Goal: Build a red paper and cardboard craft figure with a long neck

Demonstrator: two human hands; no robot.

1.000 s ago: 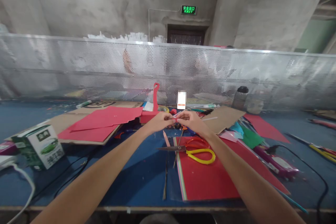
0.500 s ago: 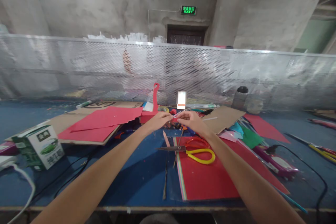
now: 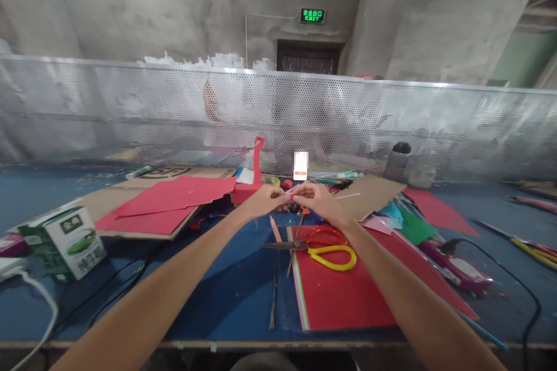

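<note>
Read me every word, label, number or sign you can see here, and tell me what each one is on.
"安全出口 EXIT": green-lit rectangular sign on the grey wall.
Apparently "纯牛奶", blurred: green-and-white box-shaped carton; its dark logo is too blurred to read surely.
Too blurred or small to read: black print on the flat brown cardboard; the bright white rectangular screen; the white label on the purple box-shaped packet.

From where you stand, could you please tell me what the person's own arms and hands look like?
The left arm and right arm are bare, with no sleeve in view, and narrow toward the wrists. The left hand and right hand are ungloved. No watch or bracelet shows; rings are too small to tell.
</note>
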